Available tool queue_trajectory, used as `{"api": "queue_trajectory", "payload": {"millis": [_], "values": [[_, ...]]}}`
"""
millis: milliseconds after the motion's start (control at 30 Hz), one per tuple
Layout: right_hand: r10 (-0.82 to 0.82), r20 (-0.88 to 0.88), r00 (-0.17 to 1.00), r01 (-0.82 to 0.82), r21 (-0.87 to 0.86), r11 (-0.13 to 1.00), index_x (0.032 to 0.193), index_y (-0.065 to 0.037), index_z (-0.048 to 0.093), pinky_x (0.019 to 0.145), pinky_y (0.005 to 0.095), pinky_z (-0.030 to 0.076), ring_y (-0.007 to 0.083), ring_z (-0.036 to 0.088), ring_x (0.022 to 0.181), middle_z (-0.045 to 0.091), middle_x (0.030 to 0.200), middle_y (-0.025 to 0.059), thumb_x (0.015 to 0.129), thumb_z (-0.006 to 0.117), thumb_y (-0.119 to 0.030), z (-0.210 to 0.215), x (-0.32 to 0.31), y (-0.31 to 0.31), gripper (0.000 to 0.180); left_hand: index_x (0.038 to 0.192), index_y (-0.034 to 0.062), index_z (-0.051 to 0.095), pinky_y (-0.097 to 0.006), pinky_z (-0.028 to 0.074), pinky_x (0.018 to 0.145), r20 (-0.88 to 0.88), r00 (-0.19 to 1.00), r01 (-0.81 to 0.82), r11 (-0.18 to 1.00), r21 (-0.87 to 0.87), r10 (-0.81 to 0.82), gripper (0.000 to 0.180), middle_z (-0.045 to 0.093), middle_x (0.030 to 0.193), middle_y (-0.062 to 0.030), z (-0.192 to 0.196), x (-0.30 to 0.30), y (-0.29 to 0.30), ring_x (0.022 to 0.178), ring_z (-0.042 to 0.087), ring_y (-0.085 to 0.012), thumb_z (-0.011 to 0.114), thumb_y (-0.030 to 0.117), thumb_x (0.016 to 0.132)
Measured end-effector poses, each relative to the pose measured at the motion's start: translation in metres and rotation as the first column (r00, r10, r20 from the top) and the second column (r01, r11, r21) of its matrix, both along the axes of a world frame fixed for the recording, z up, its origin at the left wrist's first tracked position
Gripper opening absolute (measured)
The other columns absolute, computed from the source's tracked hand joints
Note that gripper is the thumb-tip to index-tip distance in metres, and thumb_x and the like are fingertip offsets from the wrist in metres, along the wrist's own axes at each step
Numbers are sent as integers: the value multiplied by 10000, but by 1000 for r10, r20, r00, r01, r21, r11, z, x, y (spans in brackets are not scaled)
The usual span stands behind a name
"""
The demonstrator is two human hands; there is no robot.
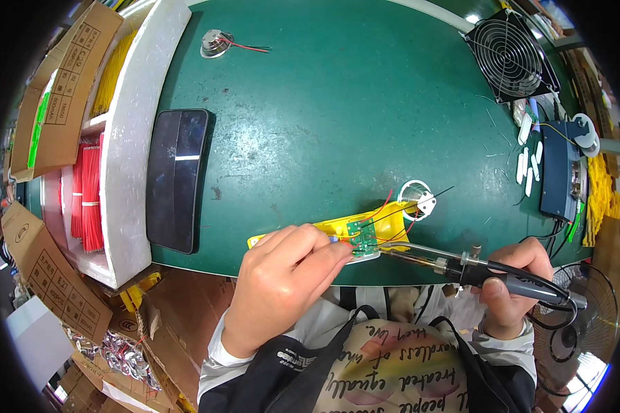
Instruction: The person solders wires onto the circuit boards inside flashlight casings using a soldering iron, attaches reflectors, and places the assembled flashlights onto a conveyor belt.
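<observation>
My left hand (280, 279) is closed in a pinch at the near edge of a small green circuit board (362, 234), where a thin wire runs into its fingertips. The board lies in a yellow plastic housing (393, 224), with red, black and yellow wires around it. A white-rimmed round lamp head (416, 195) sits at the housing's right end. My right hand (513, 292) is wrapped round a soldering iron (475, 274) that has a thin metal feed tube alongside. The iron's tip and the tube's end meet the board's right side, close to my left fingertips.
A black phone (178, 180) lies left on the green table (310, 124), beside a white foam box (136, 138) of red and yellow wires. A metal lamp cup (213, 44) lies at far left. At right are a fan (508, 58), white strips (528, 165) and a blue-grey box (559, 172).
</observation>
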State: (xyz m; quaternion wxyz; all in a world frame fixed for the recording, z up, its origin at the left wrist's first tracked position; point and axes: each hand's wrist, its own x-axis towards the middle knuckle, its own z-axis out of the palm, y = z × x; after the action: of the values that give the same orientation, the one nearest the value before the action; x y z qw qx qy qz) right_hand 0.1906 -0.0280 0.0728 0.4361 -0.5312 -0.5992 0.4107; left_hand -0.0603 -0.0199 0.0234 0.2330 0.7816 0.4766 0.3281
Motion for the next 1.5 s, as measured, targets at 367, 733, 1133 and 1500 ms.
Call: {"api": "queue_trajectory", "payload": {"millis": [367, 733, 1133, 1500], "values": [[192, 104, 976, -202, 100, 974, 694, -7, 437, 425, 202, 422, 105, 535, 443, 571, 548, 100, 658, 697, -87, 8, -9, 6, 275, 722, 52, 580, -277, 400, 466, 11, 999, 36, 999, 27, -36, 145, 465, 640, -29, -3, -2, 1, 562, 517, -166, 659, 30, 602], [258, 271, 927, -293, 100, 951, 685, -10, 440, 417, 210, 428, 117, 543, 433, 561, 521, 99, 653, 693, -69, 20, -14, 12, 262, 707, 55, 608, -267, 406, 482, 36, 999, 7, 1000, 7, -7, 158, 488, 612, -30, -3, -1, 1, 541, 512, -165, 684, 16, 575], [290, 350, 891, -346, 108, 932, 663, -10, 455, 404, 198, 426, 104, 544, 424, 565, 527, 81, 653, 681, -49, 29, -22, 16, 230, 698, 67, 606, -271, 415, 490, 12, 1000, 5, 1000, 29, -5, 142, 501, 616, -18, -3, 0, 0, 550, 524, -161, 683, 33, 583], [237, 359, 903, -295, 114, 949, 622, -24, 494, 377, 192, 405, 87, 528, 393, 562, 508, 45, 617, 684, -41, 34, -32, 18, 190, 697, 71, 606, -269, 418, 492, 21, 1000, 10, 1000, 25, -10, 130, 513, 622, -17, -3, 1, -2, 553, 531, -160, 681, 41, 595]]}}
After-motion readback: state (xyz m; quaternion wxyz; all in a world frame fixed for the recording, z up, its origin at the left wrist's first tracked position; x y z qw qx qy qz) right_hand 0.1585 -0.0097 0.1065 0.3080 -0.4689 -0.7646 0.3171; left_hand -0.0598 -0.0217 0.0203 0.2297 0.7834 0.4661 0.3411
